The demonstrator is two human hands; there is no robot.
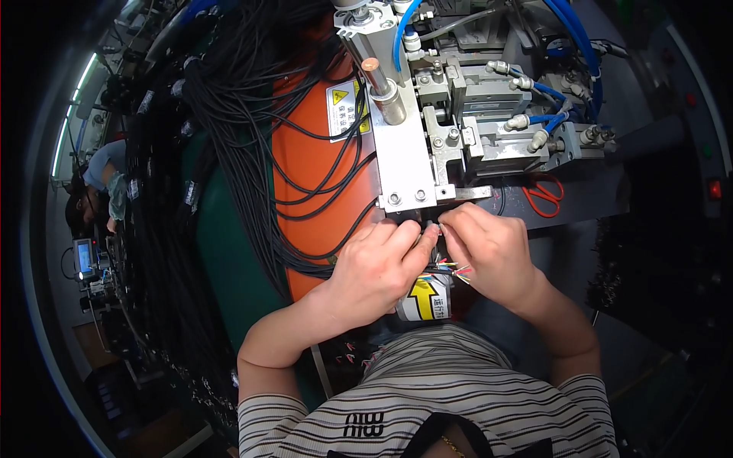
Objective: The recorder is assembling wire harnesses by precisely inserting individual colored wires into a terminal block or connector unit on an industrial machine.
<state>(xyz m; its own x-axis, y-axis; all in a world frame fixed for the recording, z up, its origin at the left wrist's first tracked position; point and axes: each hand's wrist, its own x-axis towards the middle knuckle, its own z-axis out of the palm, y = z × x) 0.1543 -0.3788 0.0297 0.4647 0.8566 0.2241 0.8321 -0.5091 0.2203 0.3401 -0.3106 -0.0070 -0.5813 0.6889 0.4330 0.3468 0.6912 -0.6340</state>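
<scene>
Coloured wires (452, 269) — between both hands.

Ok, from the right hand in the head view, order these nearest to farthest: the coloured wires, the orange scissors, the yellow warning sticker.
1. Coloured wires: right at the right hand, on its lower left.
2. Orange scissors: up and to the right, on the dark ledge.
3. Yellow warning sticker: far up and left, on the orange panel.
</scene>
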